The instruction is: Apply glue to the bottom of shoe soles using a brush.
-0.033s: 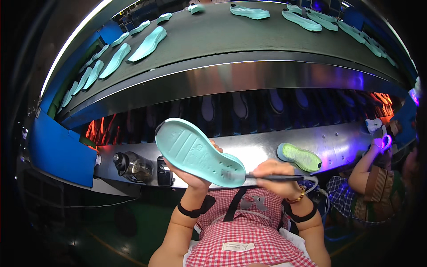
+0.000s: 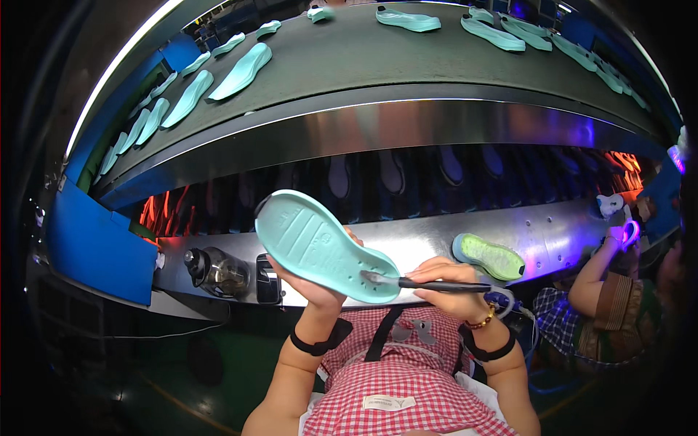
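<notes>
My left hand grips a pale turquoise shoe sole from beneath, around its middle. The patterned face is turned up, and its wider end, with a small black patch at the tip, points to the upper left. In my right hand is a brush with a black handle, pinched between the fingers. Its bristles rest on or just over the sole's narrower end, near the small holes. To the right, on the metal ledge, lies another sole, yellow-green inside with a turquoise rim.
Several turquoise soles lie on the dark conveyor belt beyond a metal edge. A dark see-through jug and a black-and-silver box stand left on the ledge. A co-worker's arm reaches in at the right.
The brush has come into clear view, its bristles now over the sole's narrow end. My right hand has shifted slightly left and the sole has moved very slightly.
</notes>
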A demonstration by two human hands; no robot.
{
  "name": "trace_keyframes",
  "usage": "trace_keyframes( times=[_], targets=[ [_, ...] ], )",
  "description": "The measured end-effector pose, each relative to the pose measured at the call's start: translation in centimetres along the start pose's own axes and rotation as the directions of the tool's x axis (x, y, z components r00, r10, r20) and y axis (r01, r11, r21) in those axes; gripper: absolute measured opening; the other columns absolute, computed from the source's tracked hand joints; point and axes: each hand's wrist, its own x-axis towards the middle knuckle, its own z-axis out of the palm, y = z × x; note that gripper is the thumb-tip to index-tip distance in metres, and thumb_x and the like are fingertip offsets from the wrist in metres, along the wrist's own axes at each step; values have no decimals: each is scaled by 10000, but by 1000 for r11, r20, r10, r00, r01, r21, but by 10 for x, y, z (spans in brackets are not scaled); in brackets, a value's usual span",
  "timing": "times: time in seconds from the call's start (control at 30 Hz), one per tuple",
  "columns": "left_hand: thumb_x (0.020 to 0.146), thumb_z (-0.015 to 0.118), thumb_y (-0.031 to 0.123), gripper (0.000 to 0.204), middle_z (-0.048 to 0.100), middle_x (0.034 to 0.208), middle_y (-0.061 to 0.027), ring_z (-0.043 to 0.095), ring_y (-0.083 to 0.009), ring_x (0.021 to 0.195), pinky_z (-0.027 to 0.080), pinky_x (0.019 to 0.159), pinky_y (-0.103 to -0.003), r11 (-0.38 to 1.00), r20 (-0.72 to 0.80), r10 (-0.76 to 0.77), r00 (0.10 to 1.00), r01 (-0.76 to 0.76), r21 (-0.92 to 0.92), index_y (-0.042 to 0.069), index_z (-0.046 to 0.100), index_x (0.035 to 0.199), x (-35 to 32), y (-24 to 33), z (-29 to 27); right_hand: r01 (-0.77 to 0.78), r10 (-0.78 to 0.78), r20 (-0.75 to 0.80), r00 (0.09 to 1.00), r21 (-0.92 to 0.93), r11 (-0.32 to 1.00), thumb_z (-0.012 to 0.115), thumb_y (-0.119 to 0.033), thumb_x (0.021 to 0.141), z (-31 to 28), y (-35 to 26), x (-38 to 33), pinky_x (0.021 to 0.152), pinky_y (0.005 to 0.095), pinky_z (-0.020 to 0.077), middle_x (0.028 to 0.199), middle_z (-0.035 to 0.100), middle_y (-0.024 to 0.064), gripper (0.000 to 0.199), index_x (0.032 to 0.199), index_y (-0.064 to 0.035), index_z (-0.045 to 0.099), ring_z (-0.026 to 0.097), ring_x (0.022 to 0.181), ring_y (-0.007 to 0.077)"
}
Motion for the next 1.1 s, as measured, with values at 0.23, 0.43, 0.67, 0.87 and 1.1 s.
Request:
trace_keyframes(
  times=[0.23,0.43,0.67,0.87,1.1],
  targets=[
    [764,149,732,859,560,950,-208,565,-314,805,467,719,-413,996,91,-78,993,73,58,29,458,1151,0,9,9,-299,225,207,952,473,829,625,45,717,-1,13,-6,841,306,464,1031,586,173,212,927,14,626,586,914,214],
    [817,240,645,767,518,1089,-237,554,-353,937,453,818,-481,948,-300,-289,909,228,-220,40,364,1273,-32,-12,7,-302,346,121,930,788,536,577,32,773,26,14,-14,814,265,472,985,603,162,180,951,62,585,590,879,172],
    [853,397,435,585,528,1104,-209,582,-326,919,488,791,-430,863,194,-500,844,504,35,16,370,1260,-23,-10,-42,-330,253,297,921,248,911,641,-8,750,2,-21,-4,687,239,500,931,641,114,201,950,-5,625,614,782,130],
    [858,444,293,510,547,1086,-194,582,-247,949,481,815,-370,542,386,-776,499,841,1,-26,361,1247,-1,2,-42,-10,-44,447,893,119,993,664,-30,721,-7,-26,4,756,296,507,950,634,147,234,951,-12,628,632,854,231],
    [835,468,250,502,528,1114,-215,560,-258,966,435,858,-349,372,140,-928,346,841,392,-76,402,1211,-2,12,-14,57,-131,604,786,141,988,649,-42,722,-23,-25,20,728,296,510,938,644,106,209,930,-28,625,629,860,227]
  ],
)
